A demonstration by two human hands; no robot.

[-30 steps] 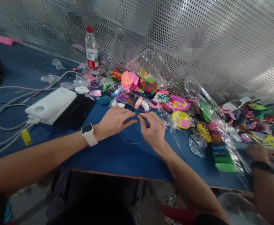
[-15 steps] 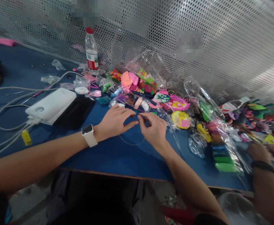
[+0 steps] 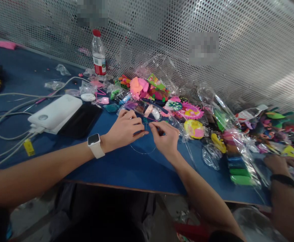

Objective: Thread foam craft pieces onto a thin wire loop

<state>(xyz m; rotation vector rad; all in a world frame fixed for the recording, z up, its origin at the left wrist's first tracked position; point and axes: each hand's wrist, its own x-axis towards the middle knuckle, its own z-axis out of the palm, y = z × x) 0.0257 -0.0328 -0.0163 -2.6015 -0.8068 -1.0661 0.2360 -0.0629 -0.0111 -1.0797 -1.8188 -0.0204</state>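
A thin, pale string [image 3: 143, 153] hangs in a loop below my two hands, over the blue table [image 3: 116, 171]. My left hand [image 3: 128, 129], with a white-strapped watch [image 3: 96, 145] on its wrist, is closed with the fingers curled on the string's left side. Thumb and forefinger of my right hand [image 3: 165, 136] are pinched together on the right side of the string. A short stretch of it spans the small gap between the fingertips. Whether something tiny sits on the string, I cannot make out.
A white power bank [image 3: 56, 112] with cables and a black pouch [image 3: 83, 121] lie left. Behind stands a red-capped bottle [image 3: 98, 55]. Wrapped colourful craft pieces [image 3: 162, 94] and clay sticks [image 3: 240, 171] spread right. A co-worker's hands [image 3: 278, 164] are at the far right.
My fingertips have moved slightly apart, and the string now shows between them. My left fingers have curled more. The loop below hangs at about the same place.
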